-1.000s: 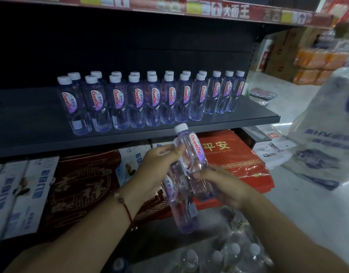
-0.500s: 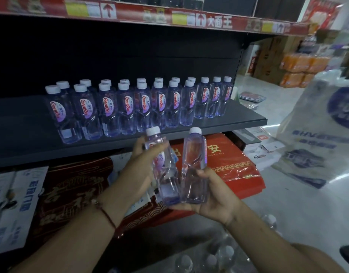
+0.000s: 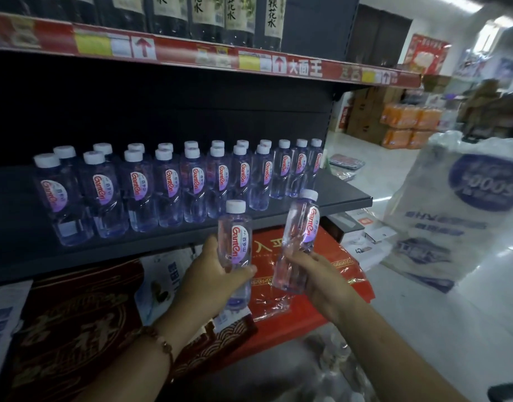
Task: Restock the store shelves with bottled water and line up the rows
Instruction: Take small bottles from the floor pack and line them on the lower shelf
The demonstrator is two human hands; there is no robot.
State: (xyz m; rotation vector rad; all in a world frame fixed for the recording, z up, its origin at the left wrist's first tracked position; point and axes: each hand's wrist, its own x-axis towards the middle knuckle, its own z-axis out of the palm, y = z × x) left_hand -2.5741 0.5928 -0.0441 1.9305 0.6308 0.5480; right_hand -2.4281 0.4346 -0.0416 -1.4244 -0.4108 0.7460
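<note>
My left hand [image 3: 213, 275] grips a clear water bottle [image 3: 235, 236] with a white cap and a red-lettered label, held upright just below the shelf's front edge. My right hand [image 3: 316, 278] holds a second bottle [image 3: 300, 236] of the same kind, tilted a little to the right. Both bottles are apart from each other. On the dark shelf [image 3: 348, 198] above them, two rows of the same bottles [image 3: 168, 184] stand side by side, labels facing out. The left part of the shelf holds nothing.
Tall dark bottles [image 3: 197, 15] stand on the upper shelf. Red packs [image 3: 313, 288] and white bags lie on the lower level. A large white plastic sack [image 3: 464, 210] stands on the floor at right. Loose plastic wrap [image 3: 330, 369] lies below my hands. Orange crates [image 3: 408, 126] sit far back.
Both hands have risen toward the shelf edge and drawn apart, each with one bottle. The bottles were crossed together a second ago. The view has tilted up.
</note>
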